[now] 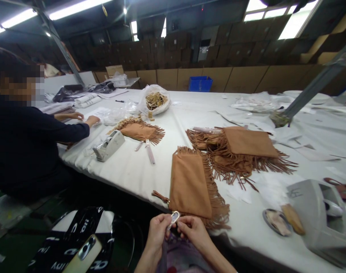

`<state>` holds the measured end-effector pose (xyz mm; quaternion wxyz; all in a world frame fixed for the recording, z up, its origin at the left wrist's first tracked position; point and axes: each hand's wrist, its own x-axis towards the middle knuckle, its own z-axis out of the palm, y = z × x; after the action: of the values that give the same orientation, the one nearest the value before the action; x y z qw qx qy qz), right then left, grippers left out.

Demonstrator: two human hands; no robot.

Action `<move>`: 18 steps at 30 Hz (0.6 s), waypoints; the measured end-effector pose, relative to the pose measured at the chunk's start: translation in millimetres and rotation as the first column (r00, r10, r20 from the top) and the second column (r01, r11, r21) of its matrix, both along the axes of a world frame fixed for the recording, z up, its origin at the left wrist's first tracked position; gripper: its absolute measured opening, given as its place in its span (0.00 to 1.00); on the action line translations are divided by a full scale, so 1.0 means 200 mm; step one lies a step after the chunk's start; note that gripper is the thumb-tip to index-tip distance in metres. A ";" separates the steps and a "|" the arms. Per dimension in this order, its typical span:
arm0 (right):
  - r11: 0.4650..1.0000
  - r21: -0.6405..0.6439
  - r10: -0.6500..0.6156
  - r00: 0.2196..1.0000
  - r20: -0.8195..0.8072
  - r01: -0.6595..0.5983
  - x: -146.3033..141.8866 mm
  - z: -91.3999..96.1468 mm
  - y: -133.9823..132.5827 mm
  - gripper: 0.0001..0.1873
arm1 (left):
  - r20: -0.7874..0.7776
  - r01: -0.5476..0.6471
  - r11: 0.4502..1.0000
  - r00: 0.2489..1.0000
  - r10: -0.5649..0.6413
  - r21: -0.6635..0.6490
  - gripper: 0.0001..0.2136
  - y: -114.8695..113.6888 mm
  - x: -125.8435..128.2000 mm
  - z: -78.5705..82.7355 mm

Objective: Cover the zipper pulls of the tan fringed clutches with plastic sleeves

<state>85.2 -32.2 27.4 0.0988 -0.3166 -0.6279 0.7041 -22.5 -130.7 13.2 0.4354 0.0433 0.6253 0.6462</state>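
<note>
Far off at eleven o'clock, a plastic bag point(158, 94) holds tan scraps, perhaps fringe trimmings; the blue bin point(200, 83) at twelve hides its contents. Both hands pinch a metal tag point(174, 218) with closed fingertips, the left hand point(157, 229) at its nine o'clock and the right hand point(194, 229) at three. The fringed pouch point(190, 185) lies just beyond on the table point(133, 167), at twelve.

We see a long white-covered desk point(133, 167) in a dim hall, brown cartons point(173, 49) stacked along the back wall, tube lights point(73, 9) overhead, bright windows point(292, 19) upper right, dark green floor point(8, 227) below.
</note>
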 end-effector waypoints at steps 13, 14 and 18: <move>0.921 0.360 -0.177 0.983 0.043 0.150 0.04 0.06 0.00 0.12 | -0.071 -0.037 0.999 0.997 0.037 0.004 0.19 0.01 0.02 0.05; 0.919 0.354 -0.202 0.978 0.050 0.172 0.05 0.06 0.01 0.12 | -0.132 -0.044 0.999 0.990 0.042 -0.017 0.19 0.00 0.02 0.05; 0.964 0.097 -0.253 0.966 0.059 0.246 0.06 0.05 -0.02 0.20 | -0.378 -0.049 0.996 0.926 0.017 -0.075 0.18 -0.01 0.03 0.08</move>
<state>96.2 -35.2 38.0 0.1784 -0.4131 -0.6169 0.6457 -16.8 -132.4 28.6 0.2977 0.1381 0.7242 0.6064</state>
